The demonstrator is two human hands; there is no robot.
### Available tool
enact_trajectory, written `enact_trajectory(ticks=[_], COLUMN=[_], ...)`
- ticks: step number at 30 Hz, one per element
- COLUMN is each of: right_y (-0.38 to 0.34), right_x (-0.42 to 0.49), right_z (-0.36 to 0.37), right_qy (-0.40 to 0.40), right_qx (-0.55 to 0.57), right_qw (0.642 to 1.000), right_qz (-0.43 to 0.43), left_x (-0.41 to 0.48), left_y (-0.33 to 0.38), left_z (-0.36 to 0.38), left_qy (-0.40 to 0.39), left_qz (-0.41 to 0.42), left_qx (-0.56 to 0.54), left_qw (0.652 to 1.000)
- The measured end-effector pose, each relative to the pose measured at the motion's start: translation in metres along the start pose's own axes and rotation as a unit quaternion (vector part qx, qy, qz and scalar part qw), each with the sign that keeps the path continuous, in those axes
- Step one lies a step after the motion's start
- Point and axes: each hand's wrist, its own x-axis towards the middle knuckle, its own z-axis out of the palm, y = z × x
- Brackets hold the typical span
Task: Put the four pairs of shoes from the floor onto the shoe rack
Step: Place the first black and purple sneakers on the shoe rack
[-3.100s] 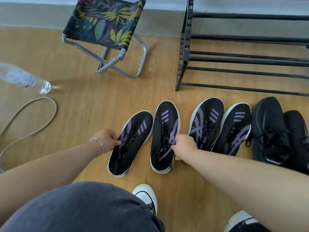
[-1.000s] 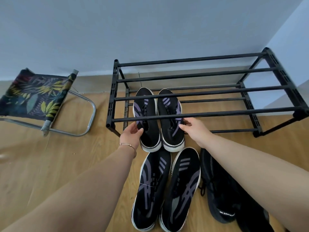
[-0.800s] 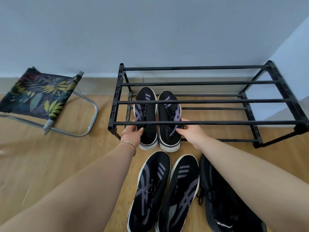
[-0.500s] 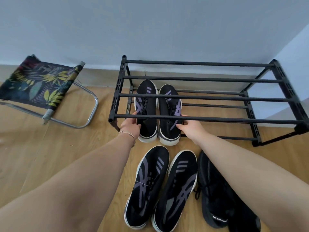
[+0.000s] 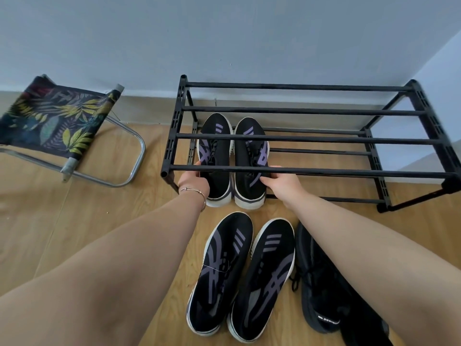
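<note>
A black two-tier shoe rack point(image 5: 299, 168) stands against the wall. One pair of black-and-purple shoes sits at the left end of its lower tier, toes to the wall. My left hand point(image 5: 193, 182) grips the left shoe point(image 5: 215, 156) at its side. My right hand point(image 5: 282, 181) grips the right shoe point(image 5: 250, 161). A second black-and-purple pair point(image 5: 239, 273) lies on the floor just in front. An all-black shoe point(image 5: 316, 283) lies to their right, partly hidden by my right forearm.
A folding stool point(image 5: 59, 121) with a leaf-print seat stands left of the rack on the wooden floor point(image 5: 74, 221). The rack's upper tier and the right part of its lower tier hold nothing.
I lifted the first purple pair off the floor and slid it onto the rack's lower tier. Over the last second the shoes went further in; both hands stay on them.
</note>
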Motion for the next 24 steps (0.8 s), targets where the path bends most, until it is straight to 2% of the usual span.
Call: enact_trajectory(ticks=[3,7,9,14,19,22,24], right_y=[-0.001,-0.001,0.001,0.010,0.034,0.051,0.064], right_x=[-0.002,-0.006,-0.010,-0.037,-0.077,-0.099,-0.113], right_z=[0.002,0.000,-0.002,-0.009,-0.016,-0.019,-0.019], right_qy=[-0.002,0.000,0.020,0.080,0.098,0.100,0.094], right_qx=[-0.024,-0.062,-0.084,-0.180,-0.277,-0.340,-0.372], right_qw=[1.000,0.998,0.996,0.976,0.936,0.900,0.876], right_qz=[0.009,-0.020,-0.029,-0.092,-0.193,-0.254,-0.294], left_x=[-0.004,-0.016,-0.022,-0.035,-0.053,-0.070,-0.082], left_y=[-0.002,-0.002,0.000,-0.017,-0.039,-0.057,-0.071], left_z=[0.000,-0.001,-0.002,-0.007,-0.014,-0.018,-0.021], left_qy=[0.001,-0.025,-0.005,-0.013,-0.047,-0.031,-0.025], left_qz=[0.027,0.050,0.077,0.164,0.252,0.313,0.327], left_qx=[0.074,0.144,0.186,0.184,0.277,0.358,0.389], left_qw=[0.997,0.988,0.979,0.969,0.926,0.879,0.861])
